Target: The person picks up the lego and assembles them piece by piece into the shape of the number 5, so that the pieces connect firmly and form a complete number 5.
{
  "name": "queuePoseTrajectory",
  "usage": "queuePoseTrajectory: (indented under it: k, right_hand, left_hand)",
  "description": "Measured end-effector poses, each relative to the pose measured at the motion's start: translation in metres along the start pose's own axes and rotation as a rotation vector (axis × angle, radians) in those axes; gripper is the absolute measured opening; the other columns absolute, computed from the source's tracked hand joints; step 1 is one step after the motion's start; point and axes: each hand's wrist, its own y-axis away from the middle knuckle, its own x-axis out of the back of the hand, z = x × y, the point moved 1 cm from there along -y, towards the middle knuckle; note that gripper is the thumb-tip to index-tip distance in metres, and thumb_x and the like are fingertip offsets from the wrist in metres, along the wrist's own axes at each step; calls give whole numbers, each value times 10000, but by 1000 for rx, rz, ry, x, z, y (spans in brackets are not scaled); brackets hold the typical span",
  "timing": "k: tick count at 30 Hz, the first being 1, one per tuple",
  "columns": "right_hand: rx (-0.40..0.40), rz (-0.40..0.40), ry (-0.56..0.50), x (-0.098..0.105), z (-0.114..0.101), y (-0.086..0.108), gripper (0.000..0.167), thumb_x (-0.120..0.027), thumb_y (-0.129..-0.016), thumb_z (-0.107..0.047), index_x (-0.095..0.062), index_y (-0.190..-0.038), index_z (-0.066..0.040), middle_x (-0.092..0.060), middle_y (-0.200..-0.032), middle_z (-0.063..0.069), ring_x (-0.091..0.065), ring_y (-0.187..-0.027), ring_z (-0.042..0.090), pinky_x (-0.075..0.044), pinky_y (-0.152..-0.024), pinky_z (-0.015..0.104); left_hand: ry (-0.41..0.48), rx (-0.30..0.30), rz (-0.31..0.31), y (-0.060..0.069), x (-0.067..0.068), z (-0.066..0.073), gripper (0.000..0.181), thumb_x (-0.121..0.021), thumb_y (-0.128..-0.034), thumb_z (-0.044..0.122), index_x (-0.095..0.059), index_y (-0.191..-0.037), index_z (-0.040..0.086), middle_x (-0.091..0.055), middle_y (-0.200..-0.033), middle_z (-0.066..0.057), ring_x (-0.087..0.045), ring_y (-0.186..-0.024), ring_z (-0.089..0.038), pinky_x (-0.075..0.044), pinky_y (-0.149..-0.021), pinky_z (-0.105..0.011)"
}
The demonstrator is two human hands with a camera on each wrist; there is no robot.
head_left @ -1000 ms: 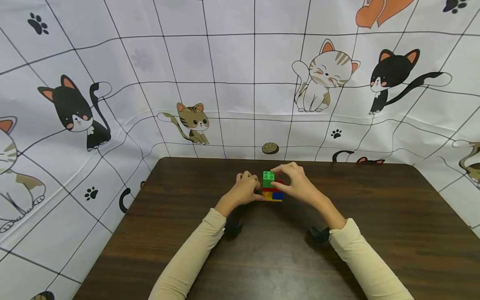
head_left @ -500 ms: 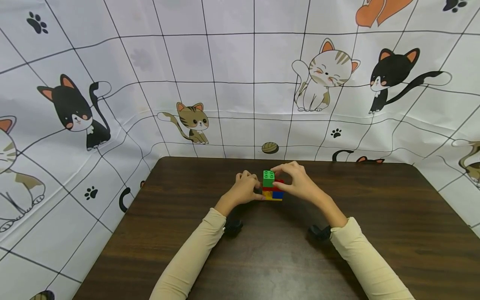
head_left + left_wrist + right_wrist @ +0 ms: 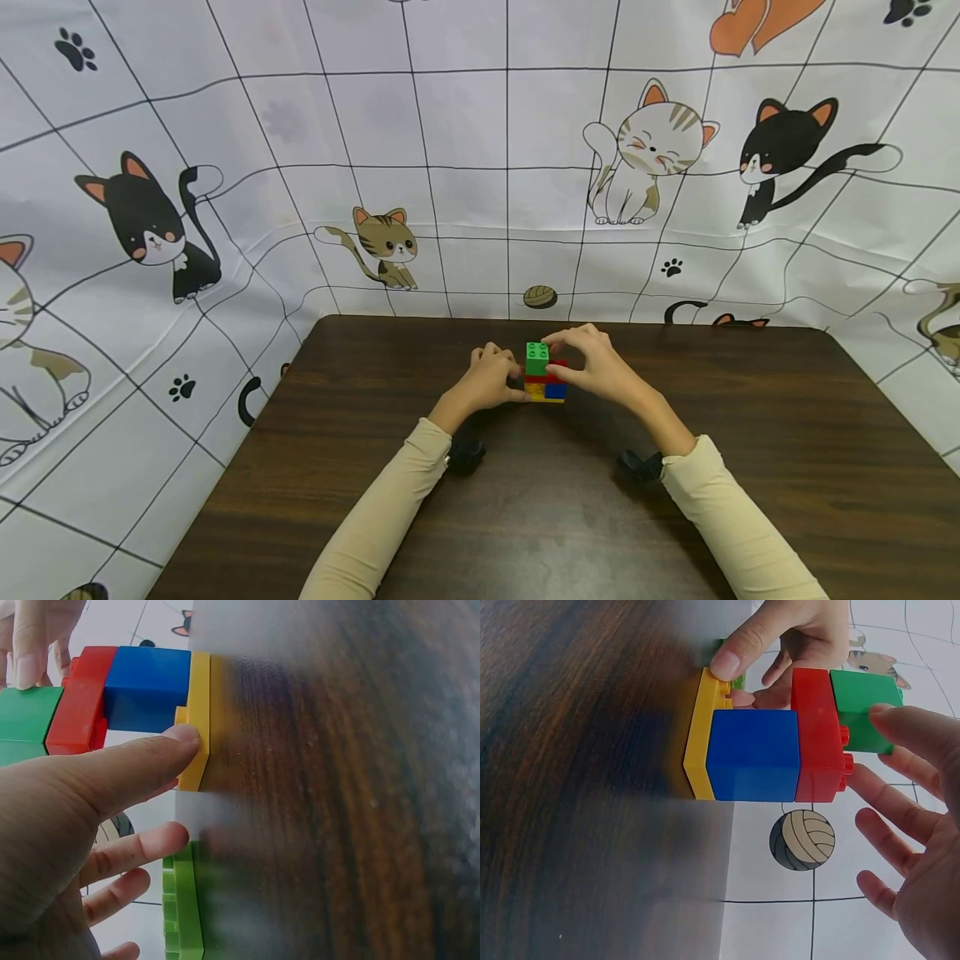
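Note:
A small tower of toy building blocks stands on the table. Its base is a thin yellow plate (image 3: 695,754), with a blue block (image 3: 754,757) on one end. A red block (image 3: 815,761) lies across the blue one, and a green block (image 3: 537,360) sits on top at the left end. My left hand (image 3: 486,382) holds the base, its thumb pressed on the yellow plate's edge; its other fingers are spread behind. With thumb and index finger, my right hand (image 3: 600,367) pinches the green block, while its remaining fingers stay spread.
Beyond my left fingers a light green studded plate (image 3: 184,900) lies on the dark wooden table (image 3: 525,517). A white sheet with cartoon cats (image 3: 386,242) hangs behind the table. Black devices (image 3: 467,457) sit at both wrists.

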Motion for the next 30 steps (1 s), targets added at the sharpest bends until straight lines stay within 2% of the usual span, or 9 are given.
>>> queuePoseTrajectory:
  k: [11,20,25,30]
  right_hand:
    - [-51,-16,-52,0,0,1,430,-790,-902,-187,-651,-1300,-103,-715,-1114,88,-494,-1075,272,-317,-978,531]
    - [-94,-29,-83,-3,4,1,420,-794,-899,-196,-644,-1281,-108,-708,-1124,82,-502,-1084,267,-407,-956,514]
    - [-94,-25,-74,-7,8,2,411,-805,-886,-187,-648,-1250,-80,-704,-1134,95,-497,-1091,272,-359,-1013,576]
    - [-42,-5,-57,-10,10,2,397,-812,-871,-170,-659,-1215,-45,-711,-1116,118,-495,-1092,306,-310,-1023,629]
  left_hand:
    - [28,-7,8,1,1,-1,409,-776,-890,430,-764,-1175,135,-641,-1145,-33,-427,-1171,-266,-253,-1091,-528]
    - [43,-19,12,2,0,-2,365,-778,-892,427,-764,-1116,139,-636,-1139,-36,-424,-1182,-276,-253,-1084,-538]
    - [41,-26,23,2,0,-2,352,-787,-886,424,-758,-1085,135,-635,-1138,-41,-428,-1177,-279,-257,-1085,-546]
    - [43,-38,28,2,0,-3,359,-791,-880,432,-746,-1067,129,-635,-1116,-47,-426,-1157,-278,-267,-1053,-542]
